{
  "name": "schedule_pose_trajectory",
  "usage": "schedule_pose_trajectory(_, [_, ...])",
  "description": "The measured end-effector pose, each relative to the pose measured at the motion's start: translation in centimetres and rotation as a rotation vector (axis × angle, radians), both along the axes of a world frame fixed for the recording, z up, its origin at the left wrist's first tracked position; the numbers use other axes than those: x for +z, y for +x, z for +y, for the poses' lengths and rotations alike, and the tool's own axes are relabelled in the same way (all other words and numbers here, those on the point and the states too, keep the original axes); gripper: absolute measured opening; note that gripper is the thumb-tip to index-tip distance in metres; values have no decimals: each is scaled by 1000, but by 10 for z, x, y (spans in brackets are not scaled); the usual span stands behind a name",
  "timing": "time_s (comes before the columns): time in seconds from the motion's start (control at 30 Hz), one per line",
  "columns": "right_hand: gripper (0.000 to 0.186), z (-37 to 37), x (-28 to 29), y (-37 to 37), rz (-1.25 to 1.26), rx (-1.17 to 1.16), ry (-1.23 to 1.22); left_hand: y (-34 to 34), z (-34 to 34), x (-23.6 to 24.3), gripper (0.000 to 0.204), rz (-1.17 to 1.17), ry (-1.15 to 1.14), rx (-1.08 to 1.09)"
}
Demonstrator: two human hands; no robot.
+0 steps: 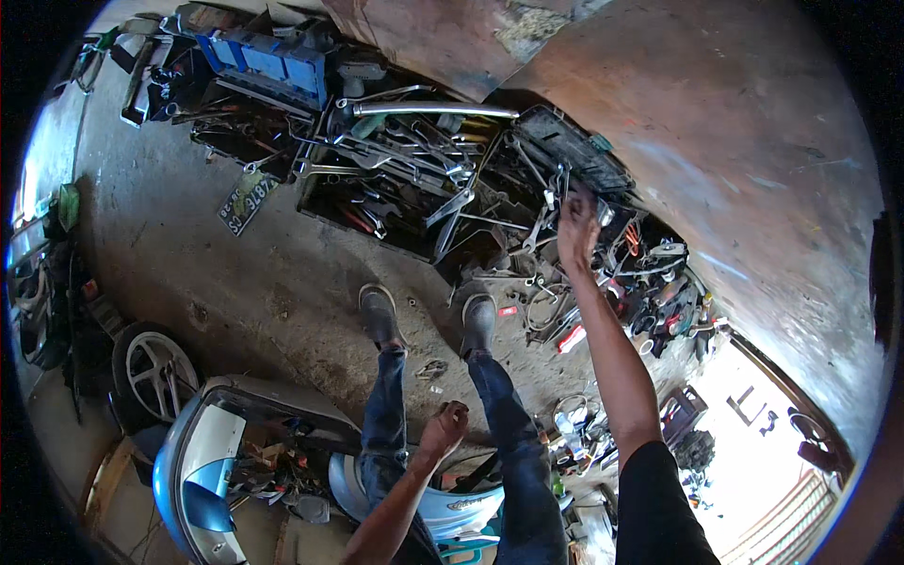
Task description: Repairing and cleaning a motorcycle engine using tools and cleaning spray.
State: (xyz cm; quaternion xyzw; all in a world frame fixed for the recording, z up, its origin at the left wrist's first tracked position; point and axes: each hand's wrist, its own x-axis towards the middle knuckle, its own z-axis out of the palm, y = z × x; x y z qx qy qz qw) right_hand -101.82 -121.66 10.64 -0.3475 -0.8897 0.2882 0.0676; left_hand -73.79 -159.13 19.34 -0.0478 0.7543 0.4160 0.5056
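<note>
My right hand (579, 226) reaches into the right part of a crowded metal toolbox, among wrenches and sockets beside the raised dark lid (593, 160); its fingers are blurred, so its grip is unclear. Combination wrenches (537, 226) lie just left of it. My left hand (443, 430) is held over my legs, fingers curled; whether it holds anything is hidden. The toolbox's left part (320, 202) is heaped with spanners, a long bar (433, 110) and pliers.
My shoes (381, 311) stand on stained concrete. A blue-and-white scooter body (202, 471) and a wheel (155, 367) are at lower left. Mixed parts (650, 292) pile along the wall at right, near a bright doorway (753, 452). A blue case (264, 61) and licence plate (245, 202) lie ahead.
</note>
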Motion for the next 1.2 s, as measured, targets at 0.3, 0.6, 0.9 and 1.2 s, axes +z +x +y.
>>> schedule_pose_trajectory(0.3, [76, -146, -68, -55, -329, 48, -461, -36, -28, -32, 15, 70, 45, -48])
schedule_pose_trajectory(0.6, [58, -202, -82, -27, -188, 32, -115, -55, -17, -24, 23, -143, 117, 324])
schedule_pose_trajectory(0.9, [29, -202, -12, -64, 161, 353, 206, -73, -14, -20, 23, -168, 103, 427])
schedule_pose_trajectory(1.2, [41, -180, -71, -173, -214, 519, 286, -85, -6, -14, 28, -166, 68, 384])
